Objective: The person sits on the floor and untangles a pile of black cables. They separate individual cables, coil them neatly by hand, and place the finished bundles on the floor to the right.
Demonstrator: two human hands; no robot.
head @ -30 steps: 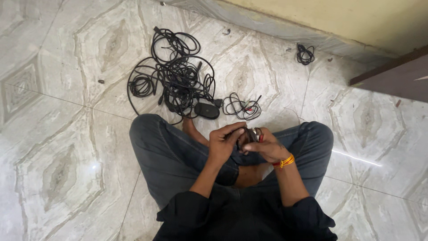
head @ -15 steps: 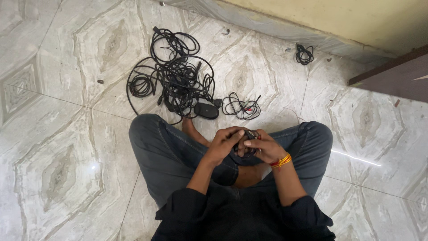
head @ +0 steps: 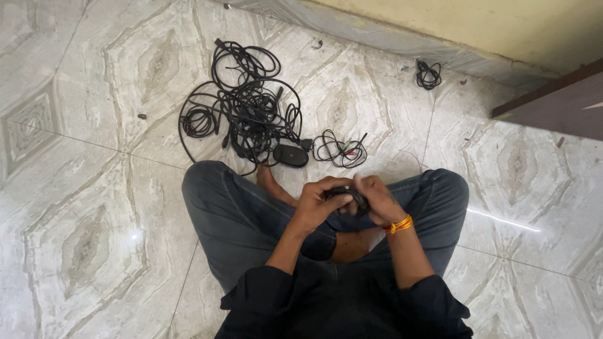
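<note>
Both hands, left hand [head: 319,202] and right hand [head: 375,199], have fingers closed on a small black cable bundle [head: 345,194] over the crossed legs, with a tangled black cable pile [head: 242,110], black adapter [head: 291,155] and thin wire coil [head: 340,150] far on the floor [head: 81,188].

Both hands [head: 348,201] meet, fingers seemingly curled.

Small black thing [head: 344,194] mostly hidden between left hand [head: 320,202] and right hand [head: 375,199]; kind unclear. Big cable pile [head: 242,113] too tangled to count. Dark wooden board [head: 553,107] cut off at right edge. Bare foot [head: 271,182] half hidden under leg.
</note>
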